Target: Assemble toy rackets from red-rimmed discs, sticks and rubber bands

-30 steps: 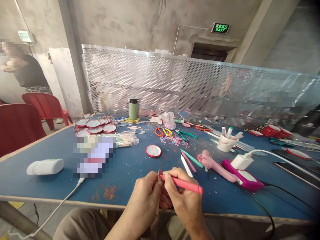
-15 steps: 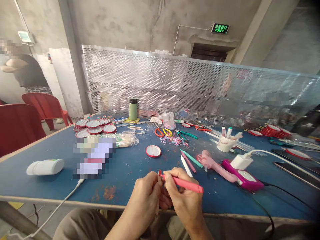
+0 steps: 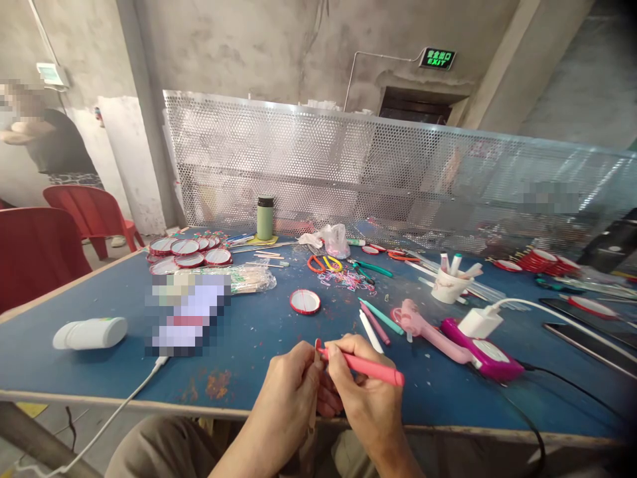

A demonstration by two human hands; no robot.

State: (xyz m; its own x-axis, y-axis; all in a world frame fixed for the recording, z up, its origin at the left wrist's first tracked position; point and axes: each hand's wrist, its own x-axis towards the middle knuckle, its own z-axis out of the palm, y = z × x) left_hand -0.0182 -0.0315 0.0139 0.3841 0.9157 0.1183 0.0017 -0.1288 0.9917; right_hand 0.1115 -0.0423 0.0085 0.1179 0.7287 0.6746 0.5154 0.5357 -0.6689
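Note:
Near the table's front edge, my left hand pinches a thin wooden craft stick held upright, its top end coloured reddish. My right hand is closed around a coral-red marker pen, whose tip meets the stick close to its top. Part of the stick is covered by my fingers. Just beyond my hands lies a round white disc with a red rim. White, mauve and teal pens rest to the right of it.
A phone on a cable and a white bottle lie left. Red-rimmed discs are piled behind them. On the right are a pink handheld fan, a magenta power strip and a cup of pens. A perforated metal screen borders the back.
Almost nothing differs. The marker and both hands keep nearly the same position, with the marker's tip still at the stick's upper end.

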